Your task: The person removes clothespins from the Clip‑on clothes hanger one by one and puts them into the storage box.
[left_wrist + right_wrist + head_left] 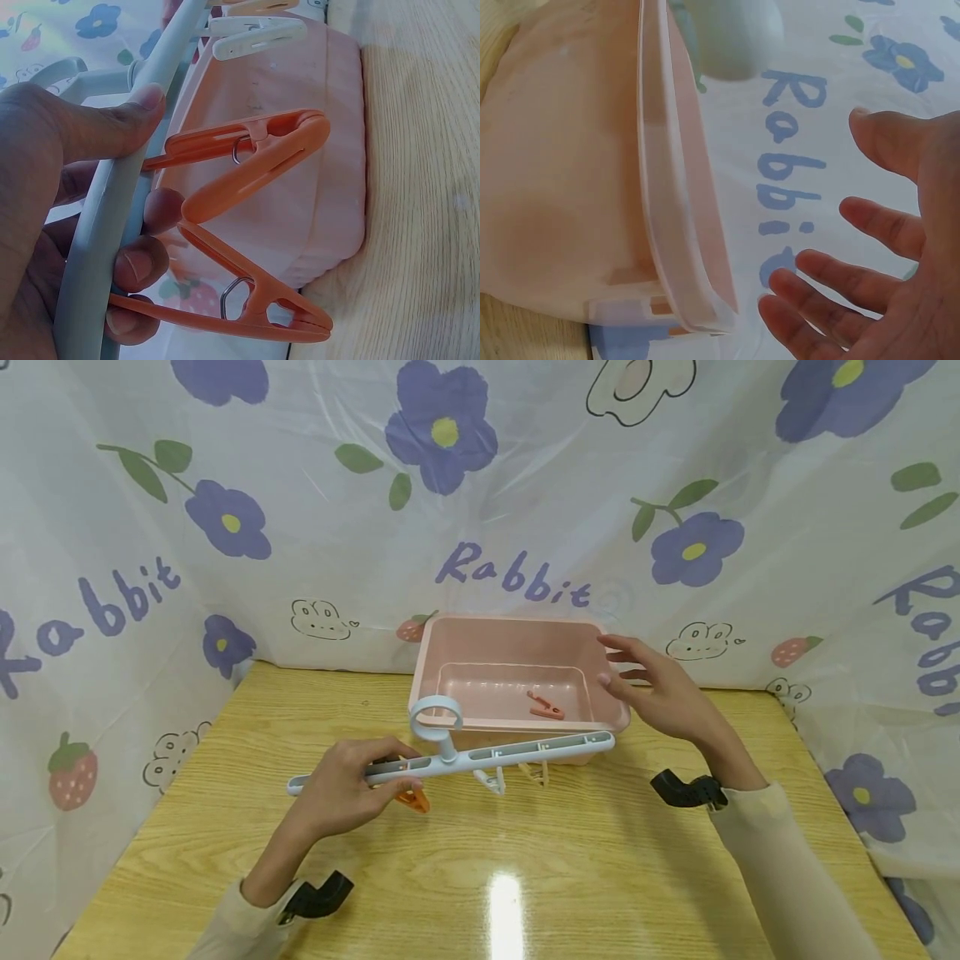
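Observation:
My left hand grips the bar of a light blue clip hanger, left of its round hook, and holds it in front of the pink bin. Two orange clothespins hang from the bar near those fingers in the left wrist view. Farther right along it hang a white clothespin and a cream clothespin. Beside the bin's right rim is my right hand, its fingers spread and holding nothing. A salmon-pink clothespin lies on the bin floor.
The pink bin stands at the back of the wooden table, against a white cloth printed with flowers and rabbits. More of this cloth hangs at both sides. Black wrist-camera mounts sit on both wrists.

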A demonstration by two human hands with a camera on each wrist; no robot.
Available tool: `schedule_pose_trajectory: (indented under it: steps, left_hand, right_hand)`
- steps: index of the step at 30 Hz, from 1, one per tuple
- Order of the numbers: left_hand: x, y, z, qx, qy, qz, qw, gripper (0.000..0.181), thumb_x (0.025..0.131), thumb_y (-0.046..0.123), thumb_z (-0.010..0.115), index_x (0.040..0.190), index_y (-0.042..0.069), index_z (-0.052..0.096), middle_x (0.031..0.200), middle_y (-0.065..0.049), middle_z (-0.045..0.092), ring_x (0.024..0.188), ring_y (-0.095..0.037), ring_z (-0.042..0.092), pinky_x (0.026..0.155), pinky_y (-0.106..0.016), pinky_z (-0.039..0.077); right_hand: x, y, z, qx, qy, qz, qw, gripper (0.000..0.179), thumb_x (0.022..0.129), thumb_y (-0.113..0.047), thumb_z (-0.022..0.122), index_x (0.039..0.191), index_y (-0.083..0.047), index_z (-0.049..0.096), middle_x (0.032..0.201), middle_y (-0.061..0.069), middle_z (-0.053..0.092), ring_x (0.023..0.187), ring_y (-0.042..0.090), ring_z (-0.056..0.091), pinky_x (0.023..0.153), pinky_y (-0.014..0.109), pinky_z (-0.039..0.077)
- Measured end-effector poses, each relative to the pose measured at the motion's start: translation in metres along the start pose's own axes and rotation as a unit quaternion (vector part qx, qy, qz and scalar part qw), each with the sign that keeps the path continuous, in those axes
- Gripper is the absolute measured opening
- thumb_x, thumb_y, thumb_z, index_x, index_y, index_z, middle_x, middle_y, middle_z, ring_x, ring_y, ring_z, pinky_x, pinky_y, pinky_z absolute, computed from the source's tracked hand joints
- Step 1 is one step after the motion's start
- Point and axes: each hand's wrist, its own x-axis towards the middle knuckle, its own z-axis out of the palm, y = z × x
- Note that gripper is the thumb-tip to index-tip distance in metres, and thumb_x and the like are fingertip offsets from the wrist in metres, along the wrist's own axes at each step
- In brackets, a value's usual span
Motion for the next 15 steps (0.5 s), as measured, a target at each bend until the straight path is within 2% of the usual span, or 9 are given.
schedule_pose_trajectory:
  steps: [8,15]
  left_hand:
    - [0.0,-0.001,0.0,-0.005,0.0,0.001,1.0,0.021,0.083,0.022,0.087,0.102,0.022,0.076,0.086,0.008,0.076,0.061,0.0,0.054,0.056,-0.023,0.048]
    - [0.001,-0.001,0.001,-0.005,0.001,0.002,1.0,0.022,0.083,0.023,0.087,0.103,0.022,0.076,0.086,0.009,0.076,0.061,0.0,0.053,0.056,-0.022,0.048]
  right_hand:
    - [-0.013,0.001,0.005,0.001,0.011,0.001,0.9999,0.062,0.103,-0.034,0.064,0.158,-0.028,0.038,0.161,0.001,0.042,0.138,0.034,0.052,0.112,0.058,0.042]
    - [-0.022,0.002,0.009,0.0,0.013,-0.015,0.9998,0.062,0.103,-0.029,0.065,0.158,-0.031,0.037,0.161,0.005,0.042,0.141,0.037,0.048,0.113,0.06,0.041]
